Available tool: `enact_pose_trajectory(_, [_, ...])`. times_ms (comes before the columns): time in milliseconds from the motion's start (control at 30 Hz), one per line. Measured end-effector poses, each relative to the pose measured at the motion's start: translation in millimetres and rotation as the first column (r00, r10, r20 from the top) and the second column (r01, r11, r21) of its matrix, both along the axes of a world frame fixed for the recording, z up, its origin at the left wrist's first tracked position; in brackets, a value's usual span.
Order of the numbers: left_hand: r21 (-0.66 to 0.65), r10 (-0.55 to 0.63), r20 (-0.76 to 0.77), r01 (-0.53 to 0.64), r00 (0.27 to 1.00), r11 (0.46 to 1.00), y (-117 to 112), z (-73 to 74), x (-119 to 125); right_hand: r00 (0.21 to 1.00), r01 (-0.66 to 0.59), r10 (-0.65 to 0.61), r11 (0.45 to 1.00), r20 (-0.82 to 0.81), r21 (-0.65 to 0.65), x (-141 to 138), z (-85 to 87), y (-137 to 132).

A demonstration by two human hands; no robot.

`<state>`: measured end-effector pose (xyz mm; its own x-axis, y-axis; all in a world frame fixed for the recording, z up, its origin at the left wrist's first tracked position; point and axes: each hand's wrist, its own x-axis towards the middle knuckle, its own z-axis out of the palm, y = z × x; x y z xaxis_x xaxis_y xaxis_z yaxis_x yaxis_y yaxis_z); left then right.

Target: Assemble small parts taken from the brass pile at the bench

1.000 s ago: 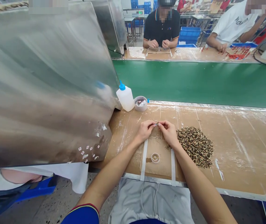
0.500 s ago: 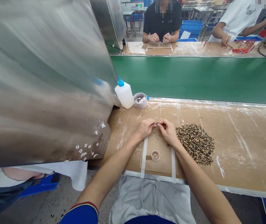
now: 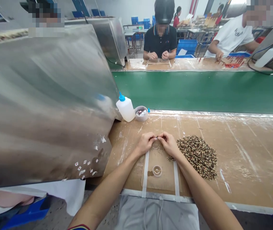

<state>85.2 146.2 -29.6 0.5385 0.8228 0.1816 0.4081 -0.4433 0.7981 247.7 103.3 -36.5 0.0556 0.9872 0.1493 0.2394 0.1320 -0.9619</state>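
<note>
My left hand [image 3: 147, 142] and my right hand [image 3: 168, 143] meet fingertip to fingertip over the cardboard-covered bench. Both are closed in a pinch on one tiny dark piece [image 3: 157, 137], too small to name. Just right of my right hand lies a heap of small black-and-tan pieces [image 3: 197, 156], partly behind my right wrist. Between my forearms, a small round clear dish [image 3: 157, 171] sits on a cardboard sheet [image 3: 161, 183] held down by white tape strips.
A white squeeze bottle [image 3: 126, 109] with a blue cap stands beside a tape roll [image 3: 141, 113] at the back left. A large metal housing [image 3: 50, 105] bounds the left side. Beyond the bench runs a green conveyor belt [image 3: 198, 91], with co-workers [image 3: 160, 40] seated across it.
The view has tilted up, so the scene sits lower in the picture and more of the far room shows. Both hands keep the same pinched pose together.
</note>
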Motion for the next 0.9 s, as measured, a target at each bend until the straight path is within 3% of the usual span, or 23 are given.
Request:
enact_pose_trajectory(333, [-0.058, 0.01, 0.065, -0.006, 0.998, 0.998, 1.4, 5.4, -5.7, 0.983, 0.13, -0.132, 0.991, -0.127, -0.028, -9.4, 1.6, -1.3])
enact_pose_trajectory(533, [-0.014, -0.004, 0.068, 0.005, 0.998, 1.0, 3.4, 4.9, -4.8, 0.978, 0.155, -0.156, 0.988, -0.137, -0.021, -10.3, 1.3, -0.1])
enact_pose_trajectory(900, [0.024, -0.045, -0.014, 0.045, 0.999, 0.999, 3.8, -3.3, -4.3, 0.999, 0.002, -0.003, 1.0, 0.034, 0.006, -4.9, -6.2, 0.6])
